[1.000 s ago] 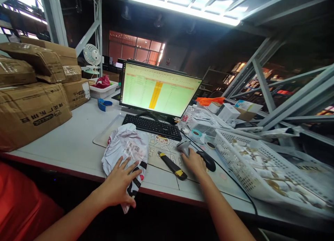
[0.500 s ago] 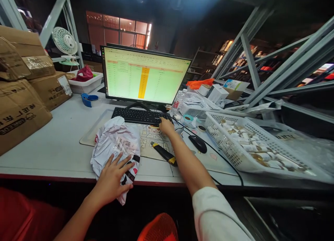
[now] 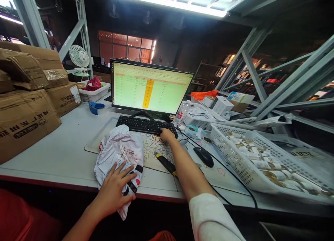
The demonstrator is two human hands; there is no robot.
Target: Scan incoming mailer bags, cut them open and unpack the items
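Note:
My left hand [image 3: 116,185] lies with spread fingers on a white plastic mailing bag [image 3: 112,147]. The bag bears a printed label with a square code, and its lower corner hangs over the table's front edge. My right hand [image 3: 168,135] is at the right end of the black keyboard [image 3: 138,125], a finger reaching onto the keys and nothing held. Behind the keyboard a monitor [image 3: 127,91] shows a spreadsheet with one orange column. A yellow-and-black utility knife [image 3: 165,163] rests on the desk mat [image 3: 150,161], partly behind my right forearm.
Right of my forearm are a black mouse [image 3: 203,157] and its cable. Farther right stands a white basket [image 3: 229,164] of small white-and-gold rolls. Cardboard boxes [image 3: 28,126] are stacked at the left. A blue tape dispenser [image 3: 96,107] and clear bottle [image 3: 180,115] stand near the monitor.
The view has tilted up, so the desk sits lower and slightly to the right in the picture. Both hands keep their places on the bag and at the keyboard.

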